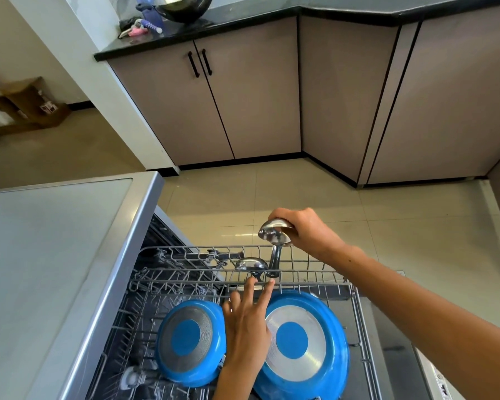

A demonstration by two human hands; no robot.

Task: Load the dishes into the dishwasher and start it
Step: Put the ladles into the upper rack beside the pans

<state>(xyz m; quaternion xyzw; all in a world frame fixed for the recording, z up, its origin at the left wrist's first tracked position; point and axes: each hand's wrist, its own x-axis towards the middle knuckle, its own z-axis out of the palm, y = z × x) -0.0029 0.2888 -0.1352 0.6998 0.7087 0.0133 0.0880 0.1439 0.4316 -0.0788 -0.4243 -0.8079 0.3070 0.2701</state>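
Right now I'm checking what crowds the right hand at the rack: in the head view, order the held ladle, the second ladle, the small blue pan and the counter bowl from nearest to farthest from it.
1. Held ladle, its bowl in the right hand.
2. Second ladle, lower left, on the rack.
3. Small blue pan, lower left in the rack.
4. Counter bowl, far off, top left.

two bare forearms reach in from the lower right, no sleeves, watch or bracelet on either. the left hand and right hand carry no rings or gloves; fingernails are short and unpainted.
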